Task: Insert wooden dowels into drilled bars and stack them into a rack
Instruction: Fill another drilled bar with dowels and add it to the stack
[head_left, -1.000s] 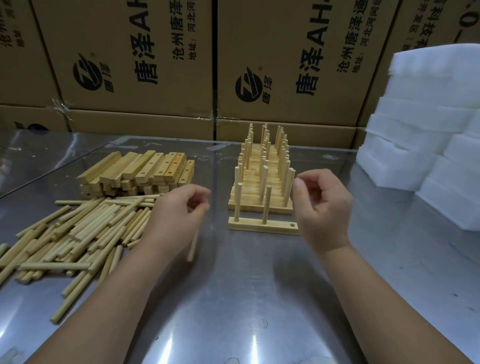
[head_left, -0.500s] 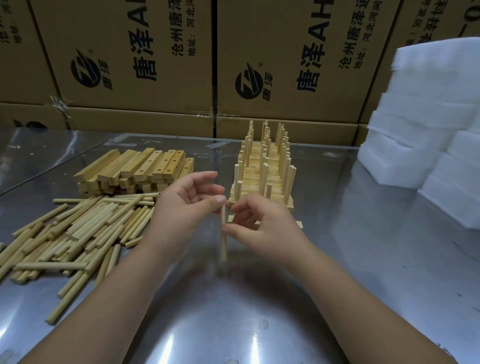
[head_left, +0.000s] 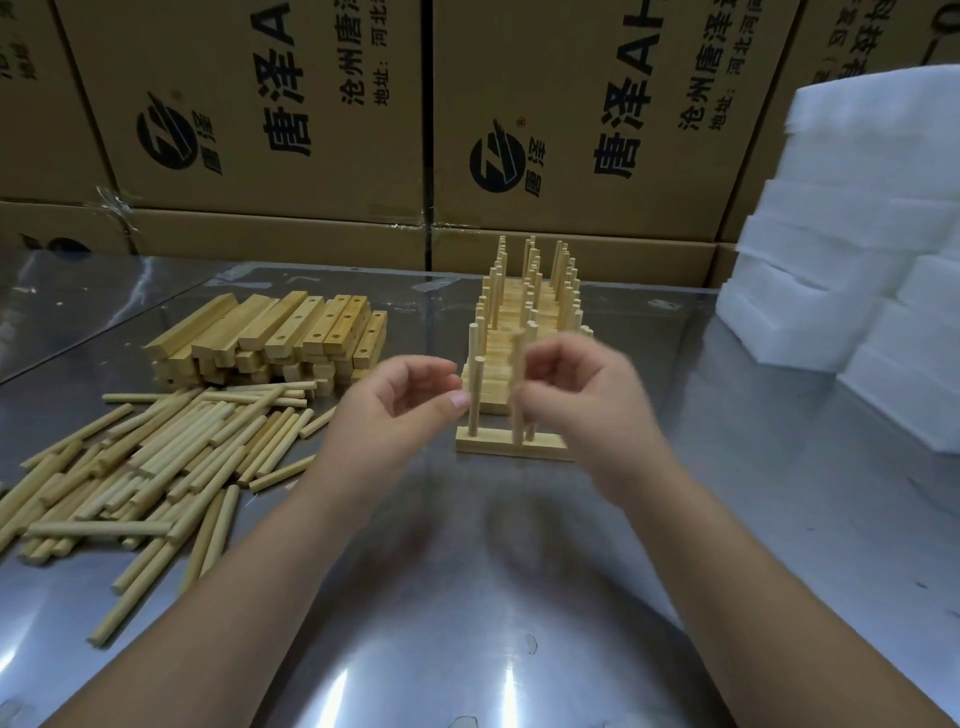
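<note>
A drilled wooden bar (head_left: 493, 447) lies on the metal table in front of the rack (head_left: 524, 306) of stacked bars with upright dowels. One dowel (head_left: 474, 364) stands in the bar's left hole, and another stands near its middle. My right hand (head_left: 576, 405), blurred by motion, pinches a third dowel (head_left: 518, 374) upright over the bar, its lower end at the bar's top. My left hand (head_left: 389, 415) hovers just left of the bar with loosely curled fingers that hold nothing; its thumb tip is beside the left dowel.
Loose dowels (head_left: 156, 467) are heaped on the left of the steel table (head_left: 467, 597), with a pile of drilled bars (head_left: 270, 338) behind them. White foam blocks (head_left: 857, 270) are stacked at the right. Cardboard boxes (head_left: 311, 104) form a wall behind the table.
The dowel passed from my left hand to my right. My right hand carried it up and to the right, over the bar. My left hand let go and stays near the bar's left end.
</note>
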